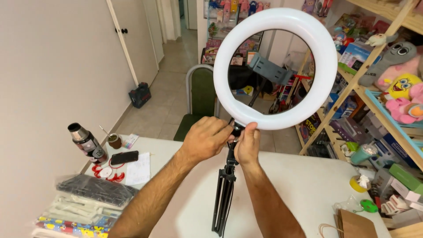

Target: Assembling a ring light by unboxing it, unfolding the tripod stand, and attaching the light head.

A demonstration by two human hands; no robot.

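Ring light [275, 68], white, on black tripod [224, 194]: left hand [206, 140] and right hand [247, 143] both clamped on joint below ring, steadying it upright; phone [124, 157] well left of tripod.

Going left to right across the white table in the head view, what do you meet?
Steel flask → black phone → left hand → black tripod stand → right hand → brown paper bag → green round object.
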